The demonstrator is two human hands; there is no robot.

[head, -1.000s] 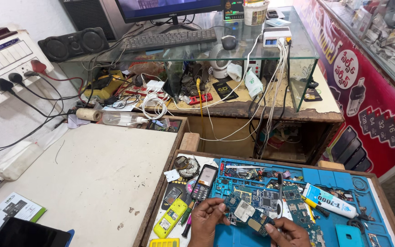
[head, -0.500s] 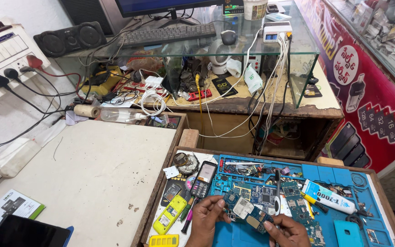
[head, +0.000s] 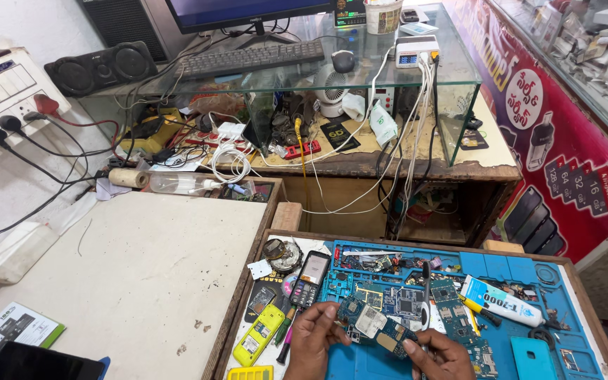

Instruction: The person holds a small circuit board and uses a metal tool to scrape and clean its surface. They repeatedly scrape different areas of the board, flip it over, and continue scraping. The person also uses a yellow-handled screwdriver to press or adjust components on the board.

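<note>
My left hand (head: 314,340) pinches a small phone circuit board (head: 369,325) at its left end, holding it over the blue work mat (head: 508,267). My right hand (head: 439,355) grips a thin pen-like tool (head: 425,299) that stands upright, with its lower end by the board's right side. Several other circuit boards (head: 409,301) lie on the mat just beyond the hands. A black keypad phone (head: 309,279) lies left of them.
A yellow phone (head: 261,333) and a white glue tube (head: 499,301) flank the hands. Left stands a pale worktop (head: 128,281). Beyond, a cluttered wooden desk (head: 416,163) carries cables, a glass shelf (head: 452,67), a keyboard (head: 251,58), a speaker (head: 100,68). A wall power strip (head: 1,105) is far left.
The view has tilted down slightly, so the desk and monitor sit higher. Both hands stay on the circuit board at the mat's near edge, hardly shifted.
</note>
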